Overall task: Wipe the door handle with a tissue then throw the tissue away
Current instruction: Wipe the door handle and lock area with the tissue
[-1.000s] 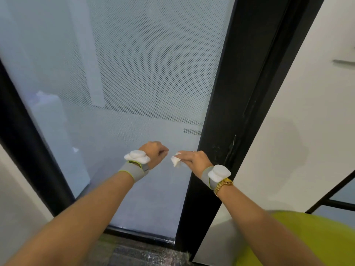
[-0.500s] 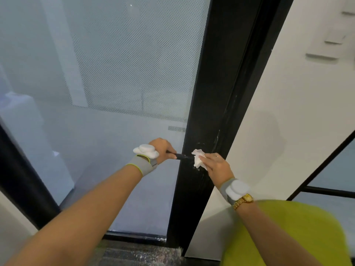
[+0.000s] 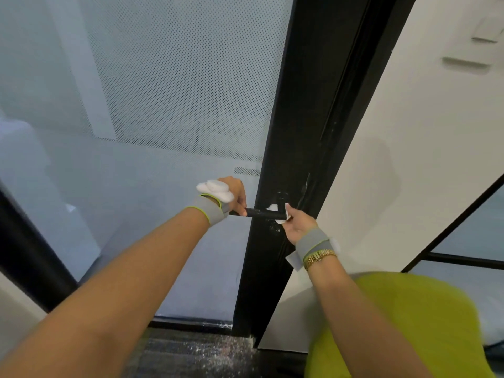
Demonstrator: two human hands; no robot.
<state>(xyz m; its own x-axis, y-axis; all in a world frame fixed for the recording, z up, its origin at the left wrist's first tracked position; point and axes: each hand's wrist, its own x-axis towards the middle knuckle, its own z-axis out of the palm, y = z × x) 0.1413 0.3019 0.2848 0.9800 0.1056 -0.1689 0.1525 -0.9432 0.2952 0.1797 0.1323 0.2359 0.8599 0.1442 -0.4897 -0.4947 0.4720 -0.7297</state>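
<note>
Head view. The door handle (image 3: 261, 213), a black lever, lay with its long axis roughly level, its free end pointing left over the glass and its pivot end at the right, fixed to the black door frame (image 3: 283, 148). The left hand (image 3: 236, 196) gripped the free end, fingers curled round the bar, so that only the middle and right part of the lever showed. The right hand (image 3: 297, 227) pinched a crumpled white tissue (image 3: 282, 216) between thumb and fingers and held it against the pivot end of the lever, where the bar met the frame; part of the tissue showed above the bar and part below it. Each wrist carried a grey band (image 3: 211, 211) with a white pod on it, and the right wrist also bore a gold bracelet (image 3: 319, 257). To the left of the frame stood the frosted glass panel (image 3: 152, 105), printed with fine dots in its upper part. To the right rose a white wall (image 3: 409, 159). A yellow-green rounded object (image 3: 409, 323) filled the near right corner; what it was could not be told.
</note>
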